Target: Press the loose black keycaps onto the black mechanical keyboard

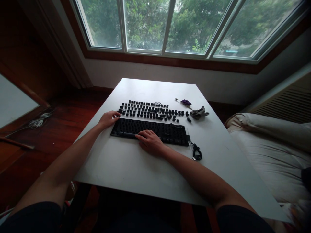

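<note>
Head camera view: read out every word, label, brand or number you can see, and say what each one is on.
No text can be read anywhere in this view.
Flat black keyboard: any marks are too small and dark to read.
Loose black plastic keycaps in rows behind it: legends too small to read.
White rectangular table: no print shows.

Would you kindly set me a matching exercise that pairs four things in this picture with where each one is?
Things:
1. left hand
2. right hand
3. loose keycaps
4. cable

Places:
A. coiled on the table by the right end of the keyboard
B. laid out in rows behind the keyboard
C. at the keyboard's left end
D. resting on the keyboard's near edge, around the middle

Pairs: 1-C, 2-D, 3-B, 4-A
</note>
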A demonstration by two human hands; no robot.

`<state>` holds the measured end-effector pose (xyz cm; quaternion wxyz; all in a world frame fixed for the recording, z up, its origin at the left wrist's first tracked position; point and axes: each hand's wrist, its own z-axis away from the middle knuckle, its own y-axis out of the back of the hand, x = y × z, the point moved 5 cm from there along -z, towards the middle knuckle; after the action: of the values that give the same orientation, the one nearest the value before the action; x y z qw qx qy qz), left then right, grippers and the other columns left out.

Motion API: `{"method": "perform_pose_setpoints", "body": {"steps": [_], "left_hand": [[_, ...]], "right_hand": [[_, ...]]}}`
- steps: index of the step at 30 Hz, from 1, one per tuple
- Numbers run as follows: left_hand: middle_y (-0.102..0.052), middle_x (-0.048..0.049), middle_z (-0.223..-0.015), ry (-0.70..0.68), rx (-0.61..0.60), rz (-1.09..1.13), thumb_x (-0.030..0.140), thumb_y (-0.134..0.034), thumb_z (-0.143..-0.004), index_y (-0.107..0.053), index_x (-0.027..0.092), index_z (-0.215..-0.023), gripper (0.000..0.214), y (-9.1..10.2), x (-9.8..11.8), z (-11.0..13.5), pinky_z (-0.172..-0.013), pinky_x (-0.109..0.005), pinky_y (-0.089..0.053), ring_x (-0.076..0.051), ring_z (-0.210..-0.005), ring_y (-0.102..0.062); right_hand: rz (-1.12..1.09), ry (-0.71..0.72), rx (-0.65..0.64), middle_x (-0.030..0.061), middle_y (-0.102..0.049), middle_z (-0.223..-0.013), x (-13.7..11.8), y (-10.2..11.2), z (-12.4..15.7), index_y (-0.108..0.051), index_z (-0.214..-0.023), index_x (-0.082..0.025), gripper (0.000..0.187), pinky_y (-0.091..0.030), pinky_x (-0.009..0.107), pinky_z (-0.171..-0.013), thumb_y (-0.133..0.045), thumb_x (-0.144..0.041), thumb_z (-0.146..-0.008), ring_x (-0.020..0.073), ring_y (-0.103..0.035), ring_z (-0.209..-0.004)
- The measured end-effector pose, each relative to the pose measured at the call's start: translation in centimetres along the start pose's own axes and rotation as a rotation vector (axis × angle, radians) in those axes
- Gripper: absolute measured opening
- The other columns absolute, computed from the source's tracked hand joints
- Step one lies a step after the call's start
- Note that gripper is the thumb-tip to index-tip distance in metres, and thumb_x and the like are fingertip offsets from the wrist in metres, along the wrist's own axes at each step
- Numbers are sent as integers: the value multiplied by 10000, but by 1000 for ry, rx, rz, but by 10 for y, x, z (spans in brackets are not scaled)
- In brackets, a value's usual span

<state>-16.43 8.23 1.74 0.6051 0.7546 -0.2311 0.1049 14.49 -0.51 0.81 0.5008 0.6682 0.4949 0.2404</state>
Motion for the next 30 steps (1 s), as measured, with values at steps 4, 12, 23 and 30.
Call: {"method": "perform_pose_setpoints", "body": {"steps": [4,12,23,30], "left_hand": [[-750,-37,-985,-50,43,-57,444,-588,-922,-743,228,-1090,314,11,5,5,-783,-310,-475,-192,-814,-667],[-726,-47,-981,-228,-246,80,542,-650,-889,-757,218,-986,355,23,20,32,-721,-269,-483,-168,-815,-641],[-713,-27,-882,-293,-354,43,494,-659,-909,-750,211,-955,301,21,36,62,-694,-251,-458,-139,-737,-603],[-711,-38,-927,-370,-336,-46,466,-634,-931,-744,218,-1003,281,21,41,66,-721,-254,-455,-153,-785,-618]], "right_hand": [[4,4,2,149,-628,-1329,0,-1,0,-580,-1418,-194,427,-448,445,-988,-567,-267,-997,281,-544,-1209],[-6,5,19,147,-627,-1336,0,-4,0,-584,-1419,-207,425,-443,456,-997,-567,-260,-997,287,-541,-1212],[-6,5,15,146,-629,-1337,-3,-4,-2,-589,-1413,-186,414,-438,457,-1009,-541,-264,-1010,289,-536,-1218],[-13,1,12,146,-629,-1340,-2,-5,-1,-586,-1419,-199,422,-441,460,-998,-557,-262,-1002,289,-538,-1214]]}}
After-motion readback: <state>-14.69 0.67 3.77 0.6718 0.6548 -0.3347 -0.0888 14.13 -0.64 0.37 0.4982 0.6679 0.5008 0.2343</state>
